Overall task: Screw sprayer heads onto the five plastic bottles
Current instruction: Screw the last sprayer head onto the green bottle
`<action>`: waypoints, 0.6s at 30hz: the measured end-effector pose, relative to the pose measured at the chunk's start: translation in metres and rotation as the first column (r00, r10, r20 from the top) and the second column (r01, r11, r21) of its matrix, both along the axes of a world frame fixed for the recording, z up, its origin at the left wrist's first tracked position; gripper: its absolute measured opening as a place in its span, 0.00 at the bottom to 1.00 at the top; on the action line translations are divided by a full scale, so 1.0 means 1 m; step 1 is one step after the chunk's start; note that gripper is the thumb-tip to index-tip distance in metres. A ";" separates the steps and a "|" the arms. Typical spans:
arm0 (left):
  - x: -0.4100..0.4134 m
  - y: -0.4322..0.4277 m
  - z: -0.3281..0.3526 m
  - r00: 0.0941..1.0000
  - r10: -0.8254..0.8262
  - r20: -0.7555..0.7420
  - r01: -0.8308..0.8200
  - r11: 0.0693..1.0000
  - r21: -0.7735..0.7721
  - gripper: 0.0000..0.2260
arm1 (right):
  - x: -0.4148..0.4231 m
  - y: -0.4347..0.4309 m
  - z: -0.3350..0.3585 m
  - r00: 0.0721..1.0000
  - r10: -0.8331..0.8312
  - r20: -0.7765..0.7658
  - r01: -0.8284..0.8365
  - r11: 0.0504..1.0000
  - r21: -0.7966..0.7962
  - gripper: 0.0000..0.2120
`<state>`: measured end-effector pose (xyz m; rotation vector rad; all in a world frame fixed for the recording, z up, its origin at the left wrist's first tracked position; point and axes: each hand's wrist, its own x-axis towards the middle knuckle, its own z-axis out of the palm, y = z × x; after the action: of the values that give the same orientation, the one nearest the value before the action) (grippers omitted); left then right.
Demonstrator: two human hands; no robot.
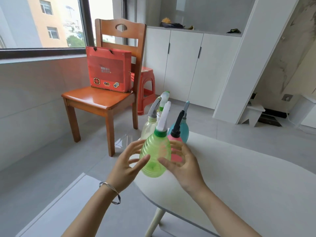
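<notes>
A translucent green spray bottle (154, 155) stands near the front-left edge of a white table (239, 177), between the person's two hands. It is capped by a green collar and a white sprayer head (163, 118) that leans up and to the right.

The left hand (127, 164) sits on the bottle's left flank with its fingers spread and loosely curved. Its thumb tip reaches the bottle's lower left side, while the other fingers fan out beside the ribbed wall; whether they truly press on the plastic is hard to tell, as the hand is slightly blurred. A silver bangle (111, 192) circles that wrist.

The right hand (183, 162) mirrors it on the other side, also unclenched, with the thumb lying against the lower right of the bottle and the fingers splayed past its right shoulder. Neither hand is wrapped around the bottle; both look released or only lightly touching.

Just behind the green bottle stand four more bottles in a tight group: a pink bottle (176, 147) with a black sprayer head (178, 124), a teal bottle (183, 132) with a grey-blue head, a pale yellowish bottle (148, 128) with a grey head (154, 107), and a white-and-green sprayer top (164, 98) farthest back.

Beyond the table a wooden chair (102, 100) carries a red gift bag (108, 69).
</notes>
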<state>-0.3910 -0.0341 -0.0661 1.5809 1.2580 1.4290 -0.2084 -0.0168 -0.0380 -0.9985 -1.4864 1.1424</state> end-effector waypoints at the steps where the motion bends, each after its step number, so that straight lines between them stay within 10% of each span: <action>1: -0.001 0.000 -0.004 1.000 -0.009 0.005 0.009 1.000 -0.023 0.31 | -0.002 0.000 -0.006 1.000 -0.001 0.027 0.001 1.000 0.003 0.24; 12: -0.013 0.016 -0.035 0.993 -0.079 0.091 0.095 0.977 -0.189 0.21 | -0.014 0.010 -0.047 0.991 -0.062 0.118 0.062 0.998 0.000 0.24; 18: -0.010 0.021 -0.047 0.990 -0.088 0.114 0.113 0.964 -0.240 0.35 | -0.015 0.013 -0.052 0.982 -0.114 0.152 0.108 0.993 0.048 0.23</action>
<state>-0.4012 -0.0130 -0.1135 1.3672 1.2247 1.2227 -0.2230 -0.0042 -0.0901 -1.1498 -1.5487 0.9701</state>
